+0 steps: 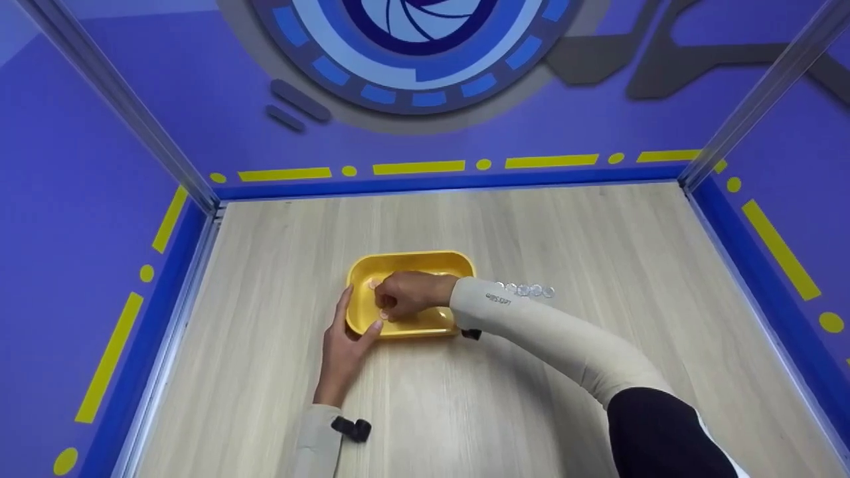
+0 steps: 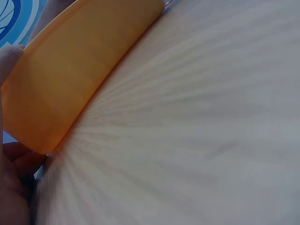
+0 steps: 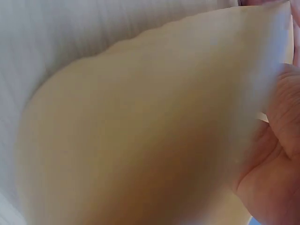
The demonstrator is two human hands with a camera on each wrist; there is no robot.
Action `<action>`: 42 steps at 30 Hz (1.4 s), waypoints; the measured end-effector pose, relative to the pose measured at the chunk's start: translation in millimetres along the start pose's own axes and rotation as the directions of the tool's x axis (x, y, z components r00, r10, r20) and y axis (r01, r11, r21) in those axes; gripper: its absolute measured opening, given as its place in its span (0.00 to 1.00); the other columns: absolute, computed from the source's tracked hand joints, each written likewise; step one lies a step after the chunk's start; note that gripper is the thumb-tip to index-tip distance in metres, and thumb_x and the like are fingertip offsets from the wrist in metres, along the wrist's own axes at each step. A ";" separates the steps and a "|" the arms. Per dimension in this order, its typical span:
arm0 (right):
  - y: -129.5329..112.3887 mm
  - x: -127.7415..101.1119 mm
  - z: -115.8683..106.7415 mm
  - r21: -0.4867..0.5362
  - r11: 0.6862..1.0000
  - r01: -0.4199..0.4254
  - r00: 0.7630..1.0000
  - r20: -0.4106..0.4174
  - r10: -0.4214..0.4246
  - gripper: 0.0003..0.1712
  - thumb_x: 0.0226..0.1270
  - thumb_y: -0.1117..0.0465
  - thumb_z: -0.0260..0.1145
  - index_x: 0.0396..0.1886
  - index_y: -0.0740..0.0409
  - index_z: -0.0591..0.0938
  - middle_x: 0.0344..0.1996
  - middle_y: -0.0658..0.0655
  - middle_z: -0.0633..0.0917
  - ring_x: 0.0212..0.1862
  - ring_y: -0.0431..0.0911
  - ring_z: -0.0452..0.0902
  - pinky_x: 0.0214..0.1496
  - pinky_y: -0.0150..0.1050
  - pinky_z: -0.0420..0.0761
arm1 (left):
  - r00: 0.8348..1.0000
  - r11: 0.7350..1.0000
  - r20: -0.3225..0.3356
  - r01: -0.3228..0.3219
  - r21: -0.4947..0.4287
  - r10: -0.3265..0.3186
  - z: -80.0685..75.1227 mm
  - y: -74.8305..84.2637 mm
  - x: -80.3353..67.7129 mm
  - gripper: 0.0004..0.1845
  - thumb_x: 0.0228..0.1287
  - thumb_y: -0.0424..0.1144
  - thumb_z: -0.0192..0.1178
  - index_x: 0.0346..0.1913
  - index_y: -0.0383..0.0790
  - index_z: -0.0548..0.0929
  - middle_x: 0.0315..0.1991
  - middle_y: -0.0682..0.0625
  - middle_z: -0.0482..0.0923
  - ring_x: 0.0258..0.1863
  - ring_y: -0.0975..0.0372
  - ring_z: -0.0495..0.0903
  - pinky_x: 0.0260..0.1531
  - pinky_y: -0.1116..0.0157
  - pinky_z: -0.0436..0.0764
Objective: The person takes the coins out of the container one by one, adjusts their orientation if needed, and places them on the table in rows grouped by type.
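Note:
A yellow rectangular plastic container (image 1: 412, 332) stands on the table, its orange-looking side (image 2: 70, 79) filling the left wrist view's upper left. My left hand (image 1: 344, 358) grips its near left corner, thumb at the near rim and fingers along the left wall. Inside the container is my right hand (image 1: 408, 293), its fingers bent down toward the floor. By those fingertips lies a small round coin-like disc (image 1: 384, 316); another pale disc (image 1: 372, 283) lies farther back. Whether the right fingers pinch anything is hidden; the right wrist view is mostly blocked by the blurred container wall (image 3: 117, 117).
Several silver coins (image 1: 530, 290) lie in a row right of the container, partly behind the right forearm (image 1: 558, 338). The wooden table (image 1: 279, 265) meets blue-purple panels (image 1: 425, 146) at the back and both sides.

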State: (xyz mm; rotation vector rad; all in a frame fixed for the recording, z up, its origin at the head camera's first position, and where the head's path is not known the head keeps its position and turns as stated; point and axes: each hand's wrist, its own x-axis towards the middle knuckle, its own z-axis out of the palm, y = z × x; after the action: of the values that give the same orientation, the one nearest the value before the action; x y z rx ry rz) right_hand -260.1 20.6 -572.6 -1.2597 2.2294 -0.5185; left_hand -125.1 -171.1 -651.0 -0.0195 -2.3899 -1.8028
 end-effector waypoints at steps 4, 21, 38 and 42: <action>-4.6 1.4 -6.2 -0.010 1.000 -0.022 0.998 0.064 0.022 0.08 0.78 0.62 0.74 0.51 0.60 0.88 0.35 0.50 0.82 0.37 0.42 0.75 0.42 0.32 0.74 | 1.000 1.000 0.008 0.005 0.012 -0.005 0.1 -1.1 0.4 0.49 0.71 0.51 0.76 0.89 0.58 0.61 0.81 0.45 0.71 0.72 0.53 0.77 0.72 0.46 0.73; -8.5 14.4 -9.3 -0.094 0.995 -0.038 0.994 0.098 0.047 0.05 0.78 0.61 0.74 0.46 0.57 0.87 0.33 0.50 0.83 0.34 0.42 0.75 0.39 0.31 0.74 | 1.000 0.999 -0.005 0.023 0.049 -0.023 1.2 -0.5 1.2 0.49 0.70 0.51 0.77 0.89 0.58 0.62 0.79 0.47 0.74 0.68 0.56 0.79 0.69 0.53 0.76; -0.3 6.5 -14.1 0.003 1.000 0.014 1.000 0.011 -0.015 0.04 0.77 0.68 0.70 0.40 0.64 0.85 0.26 0.46 0.78 0.29 0.38 0.72 0.33 0.31 0.70 | 1.000 0.999 -0.001 -0.002 0.035 0.002 -0.4 -0.6 -0.2 0.50 0.71 0.52 0.77 0.89 0.58 0.61 0.80 0.45 0.73 0.71 0.54 0.78 0.70 0.47 0.74; 3.6 -1.7 -19.1 0.063 0.998 0.011 1.000 -0.018 -0.010 0.03 0.78 0.68 0.69 0.42 0.65 0.85 0.27 0.47 0.79 0.29 0.39 0.73 0.33 0.31 0.72 | 1.000 0.999 0.001 -0.005 0.032 0.005 -0.4 -0.7 0.3 0.50 0.71 0.51 0.76 0.89 0.57 0.61 0.80 0.44 0.72 0.73 0.54 0.77 0.73 0.46 0.73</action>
State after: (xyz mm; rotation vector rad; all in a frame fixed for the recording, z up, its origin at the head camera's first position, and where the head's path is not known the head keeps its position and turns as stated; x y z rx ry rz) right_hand -273.4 25.2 -559.1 -1.2395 2.2042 -0.6017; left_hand -125.5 -171.7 -651.6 -0.0227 -2.4164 -1.7623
